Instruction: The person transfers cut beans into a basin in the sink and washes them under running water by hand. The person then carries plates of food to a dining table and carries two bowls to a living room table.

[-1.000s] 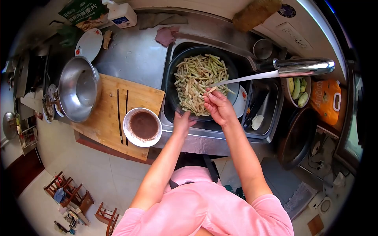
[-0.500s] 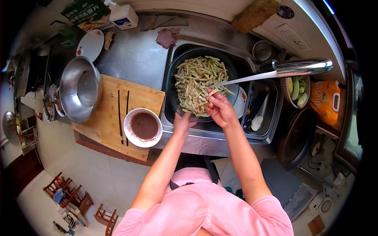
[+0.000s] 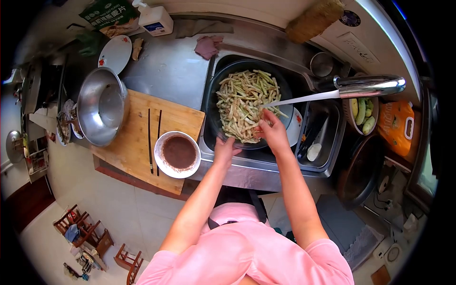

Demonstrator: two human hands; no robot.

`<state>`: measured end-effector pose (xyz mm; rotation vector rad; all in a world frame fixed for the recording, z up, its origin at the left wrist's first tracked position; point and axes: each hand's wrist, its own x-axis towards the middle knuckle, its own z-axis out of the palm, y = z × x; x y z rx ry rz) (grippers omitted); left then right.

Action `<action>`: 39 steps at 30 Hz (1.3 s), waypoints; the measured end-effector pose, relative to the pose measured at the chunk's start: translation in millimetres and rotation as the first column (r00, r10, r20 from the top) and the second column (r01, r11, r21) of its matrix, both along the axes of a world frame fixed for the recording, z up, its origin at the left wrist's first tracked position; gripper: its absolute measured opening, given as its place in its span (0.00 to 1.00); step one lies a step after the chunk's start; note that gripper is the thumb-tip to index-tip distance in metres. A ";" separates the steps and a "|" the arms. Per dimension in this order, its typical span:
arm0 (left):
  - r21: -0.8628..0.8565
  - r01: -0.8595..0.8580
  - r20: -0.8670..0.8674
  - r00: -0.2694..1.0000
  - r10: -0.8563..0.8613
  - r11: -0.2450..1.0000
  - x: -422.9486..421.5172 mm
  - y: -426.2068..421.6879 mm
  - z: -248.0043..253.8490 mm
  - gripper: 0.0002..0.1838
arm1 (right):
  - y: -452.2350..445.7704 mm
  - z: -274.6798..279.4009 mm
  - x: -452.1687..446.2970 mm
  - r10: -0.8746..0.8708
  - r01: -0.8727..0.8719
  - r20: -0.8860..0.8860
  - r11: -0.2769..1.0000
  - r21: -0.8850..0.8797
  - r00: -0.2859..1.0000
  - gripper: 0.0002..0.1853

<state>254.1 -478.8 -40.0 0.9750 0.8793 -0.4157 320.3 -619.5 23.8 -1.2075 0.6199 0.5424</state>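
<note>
Head camera: the strips (image 3: 244,102) lay heaped in a dark basin (image 3: 285,88) set in the sink (image 3: 228,175), and the heap was to the left of the right hand (image 3: 275,135) and ahead of it. That hand's fingers were bent, with the tips at the heap's right edge, touching it or just over it; whether they pinched a strip I could not tell. The left hand (image 3: 225,152) was closed on the basin's near rim, its fingers toward the near side of the heap. Of the two, the right hand was better placed for the strips, since its fingers reached in over the rim while the left gripped at the edge. The strips had no single long axis; they crossed one another at many angles (like a dropped box of matches).

From the tap (image 3: 373,87), on the right, the water (image 3: 304,98) slanted leftward and met the heap just ahead of the right fingertips. A plate (image 3: 295,128) sat low beside the basin, on the right hand's side.

Left of the sink, a white bowl (image 3: 159,156) of brown liquid (image 3: 179,153) stood on the board (image 3: 128,159), next to two chopsticks (image 3: 158,142), and a steel bowl (image 3: 107,109) tilted at the board's far left.
</note>
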 end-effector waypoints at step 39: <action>-0.065 -0.005 0.016 1.000 0.006 0.998 -5.1 -3.0 -7.5 0.27 | 40.9 -50.0 13.5 0.805 -0.047 0.014 0.052 -0.998 0.593 0.33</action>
